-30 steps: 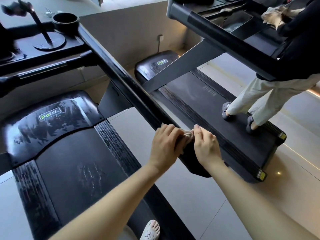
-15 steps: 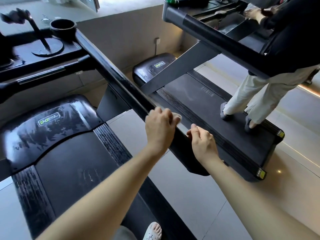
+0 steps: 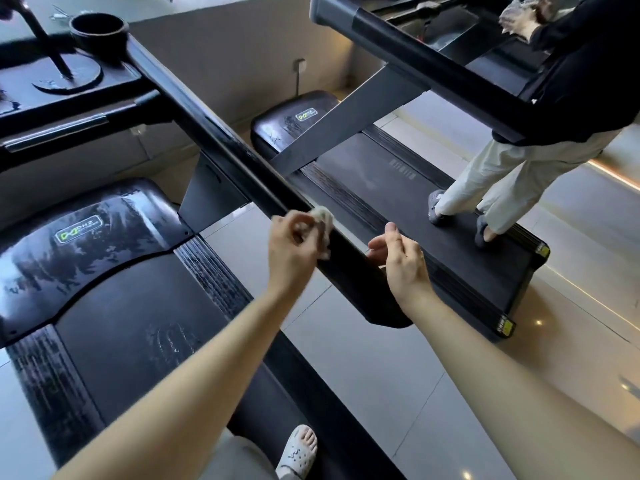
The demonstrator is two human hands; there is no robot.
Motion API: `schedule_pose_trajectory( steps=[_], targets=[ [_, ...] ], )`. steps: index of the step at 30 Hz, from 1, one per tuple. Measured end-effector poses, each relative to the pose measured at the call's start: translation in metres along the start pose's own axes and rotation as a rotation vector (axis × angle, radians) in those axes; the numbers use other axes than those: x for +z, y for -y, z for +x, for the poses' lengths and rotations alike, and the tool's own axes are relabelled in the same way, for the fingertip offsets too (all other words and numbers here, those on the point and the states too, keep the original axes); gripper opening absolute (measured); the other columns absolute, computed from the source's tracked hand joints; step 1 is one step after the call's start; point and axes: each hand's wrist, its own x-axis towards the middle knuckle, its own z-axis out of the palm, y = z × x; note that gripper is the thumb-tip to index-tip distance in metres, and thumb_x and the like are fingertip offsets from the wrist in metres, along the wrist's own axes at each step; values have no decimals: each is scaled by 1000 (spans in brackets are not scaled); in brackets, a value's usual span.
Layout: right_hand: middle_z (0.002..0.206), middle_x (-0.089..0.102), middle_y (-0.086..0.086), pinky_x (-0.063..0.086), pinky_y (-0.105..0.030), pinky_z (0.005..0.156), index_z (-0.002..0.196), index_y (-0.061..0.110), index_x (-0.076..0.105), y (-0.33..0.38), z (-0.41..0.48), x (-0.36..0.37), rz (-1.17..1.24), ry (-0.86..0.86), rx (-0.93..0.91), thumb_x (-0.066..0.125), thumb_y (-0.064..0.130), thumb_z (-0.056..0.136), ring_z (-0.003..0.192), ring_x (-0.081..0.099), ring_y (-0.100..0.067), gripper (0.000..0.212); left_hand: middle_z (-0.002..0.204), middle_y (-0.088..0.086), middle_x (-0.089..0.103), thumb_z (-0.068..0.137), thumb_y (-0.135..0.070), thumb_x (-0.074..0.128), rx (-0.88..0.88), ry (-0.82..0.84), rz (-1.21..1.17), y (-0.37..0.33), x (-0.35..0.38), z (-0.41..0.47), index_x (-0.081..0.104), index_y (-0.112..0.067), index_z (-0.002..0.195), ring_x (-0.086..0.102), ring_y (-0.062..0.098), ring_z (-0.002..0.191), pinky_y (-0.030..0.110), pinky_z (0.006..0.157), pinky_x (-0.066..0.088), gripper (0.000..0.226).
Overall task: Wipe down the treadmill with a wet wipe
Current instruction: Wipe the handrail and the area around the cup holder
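Observation:
I stand on a black treadmill whose right handrail runs diagonally from the console down to a rounded end. My left hand grips a crumpled white wet wipe against the top and near side of that rail. My right hand hovers just right of the rail near its end, fingers loosely curled, holding nothing. Whether it touches the rail is unclear.
A second treadmill stands to the right, with another person on its belt wiping its console. A cup holder and console sit at upper left. Pale floor tiles lie between the machines. My sandalled foot shows below.
My left hand has slid the wipe up along the handrail, away from its end. My right hand let go of the wipe and drew slightly aside.

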Motion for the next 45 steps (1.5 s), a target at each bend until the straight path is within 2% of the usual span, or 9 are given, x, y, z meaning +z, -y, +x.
schedule_pose_trajectory(
  steps=[3,8,14,17,21,25,28,34,45],
  targets=[
    [75,76,-2,56,-43,85,84,12,70,-1,-4,-2,37,-25,19,32,66,94,81,73,-20,67,90,8,67,91,-29,67,-141,-158,80,4,-4,20,60,-27,89,70,20,77,45,71,61,8],
    [72,75,-2,57,-46,86,81,12,70,-1,-5,-4,4,-50,-21,32,65,92,78,73,-21,66,83,3,69,95,-12,64,-75,-35,-87,-21,31,-54,56,-22,88,67,28,75,52,68,57,15],
    [79,75,-4,58,-42,83,84,13,70,-5,-5,-7,-19,-46,-20,33,54,103,82,72,-20,58,78,-4,68,97,-10,65,-8,320,-84,-21,49,-149,57,-21,86,68,21,75,43,71,55,17],
    [75,74,-2,57,-48,88,82,15,70,-2,-4,-5,-45,-52,-26,34,61,95,80,72,-21,60,71,-7,66,100,-9,60,-60,281,-81,-17,41,-130,54,-12,86,65,14,68,27,64,51,15],
    [69,73,2,55,-52,90,74,18,68,1,-3,-2,-75,-46,-42,34,69,84,79,71,-23,61,77,5,68,101,-4,51,-315,140,-248,9,22,-76,52,-6,97,67,26,71,46,69,57,4],
    [72,71,3,54,-50,91,75,20,67,2,-6,-1,-118,-43,-64,35,59,91,82,70,-22,53,89,9,59,97,-3,45,-577,44,-409,27,16,-58,52,-11,103,58,22,80,37,76,51,12],
    [72,71,3,54,-49,91,74,20,65,3,-4,-1,-132,-47,-66,36,55,93,82,69,-23,49,74,11,55,91,3,41,-622,119,-513,10,41,-98,46,-9,96,54,22,62,33,57,48,14],
    [75,70,4,53,-45,90,79,17,66,1,-7,-2,-159,-37,-85,40,43,104,83,68,-22,45,83,14,71,90,-2,53,-653,373,-512,3,41,-147,57,-5,97,65,25,80,40,82,54,8],
    [68,72,2,55,-51,88,74,20,64,3,-8,-2,-108,-68,-96,38,53,96,78,70,-22,48,52,5,41,62,7,32,-991,14,-762,13,48,-78,44,-13,56,42,25,49,33,56,44,24]
  ],
)
